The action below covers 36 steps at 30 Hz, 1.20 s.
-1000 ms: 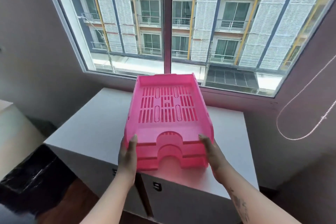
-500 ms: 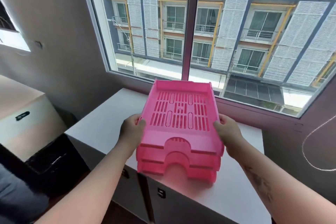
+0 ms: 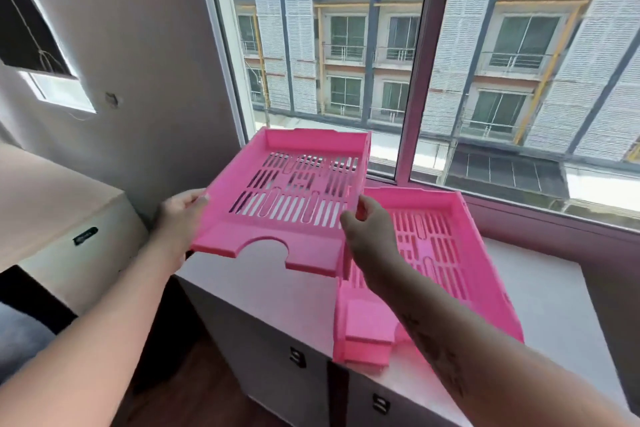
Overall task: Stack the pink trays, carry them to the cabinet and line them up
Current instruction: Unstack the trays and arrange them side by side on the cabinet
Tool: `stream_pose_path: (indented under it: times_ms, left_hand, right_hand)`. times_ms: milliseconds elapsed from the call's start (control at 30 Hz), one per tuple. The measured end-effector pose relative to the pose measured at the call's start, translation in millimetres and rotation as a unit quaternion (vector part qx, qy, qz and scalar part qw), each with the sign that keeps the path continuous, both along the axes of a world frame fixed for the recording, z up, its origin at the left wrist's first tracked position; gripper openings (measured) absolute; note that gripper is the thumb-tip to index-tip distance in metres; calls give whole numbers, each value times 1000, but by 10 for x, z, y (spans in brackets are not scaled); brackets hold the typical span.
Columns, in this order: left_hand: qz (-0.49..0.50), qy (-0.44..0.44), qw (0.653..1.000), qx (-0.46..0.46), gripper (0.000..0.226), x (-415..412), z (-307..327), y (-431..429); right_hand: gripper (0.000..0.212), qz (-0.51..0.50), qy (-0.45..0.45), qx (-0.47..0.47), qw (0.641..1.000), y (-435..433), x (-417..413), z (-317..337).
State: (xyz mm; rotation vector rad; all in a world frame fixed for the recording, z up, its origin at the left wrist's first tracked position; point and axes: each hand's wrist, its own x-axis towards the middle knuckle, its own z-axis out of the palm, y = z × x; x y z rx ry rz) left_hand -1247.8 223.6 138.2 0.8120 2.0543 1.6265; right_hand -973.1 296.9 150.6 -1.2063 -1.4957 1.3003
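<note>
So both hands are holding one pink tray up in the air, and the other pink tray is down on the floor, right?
Not quite. The head view shows the left hand and right hand holding the lifted tray by its sides, but the other tray rests on the white cabinet by the window, not on the floor.

Two pink tray units show: one held tray (image 3: 249, 237) above the cabinet's (image 3: 277, 295) left end, and one stack (image 3: 478, 253) on the cabinet's top. How many trays are in that stack cannot be told. Two hands, the left hand (image 3: 180, 215) and the right hand (image 3: 367, 229), each grip a side of the held tray. The cabinet front bears two dark handles (image 3: 298, 357). One side cabinet (image 3: 52, 204) stands left of it, with one handle (image 3: 85, 236). One large window (image 3: 433, 62) is behind the cabinet.
</note>
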Motion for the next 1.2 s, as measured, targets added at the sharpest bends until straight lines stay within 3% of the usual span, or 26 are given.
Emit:
stream_pose_path:
  times_ms: [267, 567, 733, 833, 933, 1067, 1200]
  left_hand:
    - [-60, -52, 996, -39, 33, -1133, -456, 200]
    - [-141, -126, 978, -90, 33, -1265, -1194, 401]
    - [-164, -95, 972, -141, 25, -1295, -1343, 397]
    - [-161, -79, 972, -152, 26, -1330, -1305, 448]
    - [-132, -21, 982, -133, 41, -1255, -1018, 579]
    - [-120, 44, 988, -83, 33, -988, -574, 856]
    - [-180, 71, 981, -33, 27, -412, -250, 1044]
  right_hand:
    - [15, -68, -49, -50, 995, -129, -1183, -505]
    - [36, -114, -107, -95, 983, -191, -1235, -1129]
    - [49, -102, -128, -135, 977, -48, -1193, -1474]
    - [55, -104, -137, -143, 975, -80, -1258, -1229]
    - [63, -95, -195, -84, 973, -66, -1284, -893]
    - [53, -92, -243, 28, 965, 180, -1102, -432]
    - [43, -136, -283, 87, 945, 424, -564, -71]
